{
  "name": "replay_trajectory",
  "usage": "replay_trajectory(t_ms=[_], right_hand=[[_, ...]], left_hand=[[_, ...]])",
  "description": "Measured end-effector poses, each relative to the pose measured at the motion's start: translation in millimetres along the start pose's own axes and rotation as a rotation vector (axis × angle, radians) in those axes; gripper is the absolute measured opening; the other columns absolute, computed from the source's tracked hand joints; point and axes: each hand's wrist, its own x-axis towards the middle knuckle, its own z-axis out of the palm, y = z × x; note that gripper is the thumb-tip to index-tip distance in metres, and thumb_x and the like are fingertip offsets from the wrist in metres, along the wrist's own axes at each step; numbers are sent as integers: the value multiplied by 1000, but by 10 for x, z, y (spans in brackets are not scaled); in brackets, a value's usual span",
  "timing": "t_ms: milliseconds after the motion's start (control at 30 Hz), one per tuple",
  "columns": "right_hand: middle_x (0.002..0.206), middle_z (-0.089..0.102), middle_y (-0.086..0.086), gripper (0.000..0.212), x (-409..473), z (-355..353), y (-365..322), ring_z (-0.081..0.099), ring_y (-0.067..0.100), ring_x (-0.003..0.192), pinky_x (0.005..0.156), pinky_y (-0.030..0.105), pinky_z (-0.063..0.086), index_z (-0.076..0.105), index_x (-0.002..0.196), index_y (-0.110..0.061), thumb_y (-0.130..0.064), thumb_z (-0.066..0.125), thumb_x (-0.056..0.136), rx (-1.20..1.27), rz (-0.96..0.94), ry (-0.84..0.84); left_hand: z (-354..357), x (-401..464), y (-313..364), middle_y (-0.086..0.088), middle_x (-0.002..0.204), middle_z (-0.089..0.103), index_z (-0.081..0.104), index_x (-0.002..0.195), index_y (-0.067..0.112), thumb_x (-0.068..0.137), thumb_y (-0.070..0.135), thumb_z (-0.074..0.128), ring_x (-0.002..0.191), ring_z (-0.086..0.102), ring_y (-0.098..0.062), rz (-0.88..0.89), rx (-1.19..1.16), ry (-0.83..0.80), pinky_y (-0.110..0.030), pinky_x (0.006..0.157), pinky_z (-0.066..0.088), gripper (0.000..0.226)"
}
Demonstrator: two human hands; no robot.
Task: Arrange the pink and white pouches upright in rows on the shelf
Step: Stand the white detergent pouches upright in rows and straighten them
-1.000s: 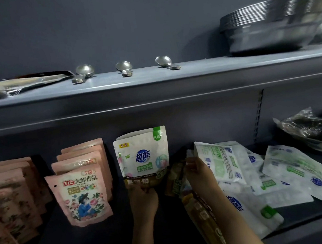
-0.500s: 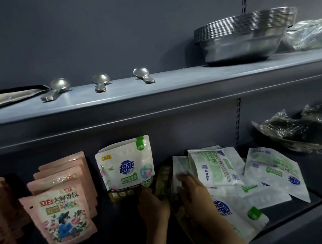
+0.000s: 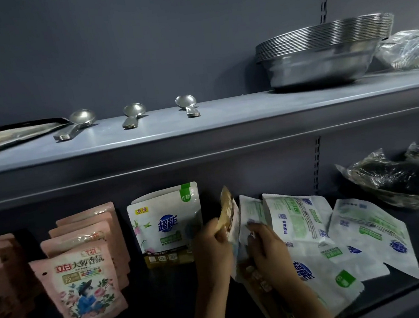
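Since the earlier frame, your left hand (image 3: 211, 248) has lifted off the upright white pouch (image 3: 167, 224) to pinch a pouch (image 3: 230, 217) edge-on, long axis near vertical, right hand (image 3: 265, 247) fingers curled on its other face, just right of that pouch on the shelf (image 3: 168, 309).

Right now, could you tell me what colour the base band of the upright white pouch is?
Gold, on the white pouch; head view.

Both hands (image 3: 236, 245) gripping a white pouch (image 3: 230, 222) edge-on beside upright white pouch (image 3: 167, 224), pink pouches (image 3: 84, 264) left.
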Motion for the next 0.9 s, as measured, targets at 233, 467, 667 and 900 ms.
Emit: replay_trajectory(t_ms=[233, 467, 667, 900], right_hand=[[108, 63, 3, 23, 152, 36, 5, 59, 17, 92, 73, 21, 39, 58, 115, -13, -14, 47, 95, -13, 100, -59], [96, 65, 10, 21, 149, -36, -118, 60, 22, 79, 54, 14, 41, 56, 114, -6, -13, 47, 95, 144, 188, -84], [95, 67, -10, 14, 77, -117, -389, 63, 6, 86, 66, 11, 45, 61, 96, -24, -19, 66, 84, 447, 202, -217], [115, 70, -1, 44, -48, -133, -776, 63, 12, 110, 87, 21, 52, 57, 121, -17, 4, 63, 83, 977, 177, -620]], left_hand=[[-554, 0, 372, -4, 108, 70, 65, 115, 13, 92, 8, 52, 98, 66, -19, 247, -16, 250, -20, 78, 47, 27], [-798, -30, 344, 9, 90, 63, 64, 113, 20, 92, 9, 54, 80, 61, -7, 65, -315, 348, -12, 61, 51, 26], [-676, 61, 131, -3, 96, 70, 66, 89, 26, 90, 9, 56, 89, 65, -18, -252, -732, 396, -35, 79, 54, 20], [-516, 65, 27, -20, 109, 64, 61, 89, 14, 90, 1, 53, 90, 65, -31, -498, -1154, 385, -44, 78, 56, 15]])
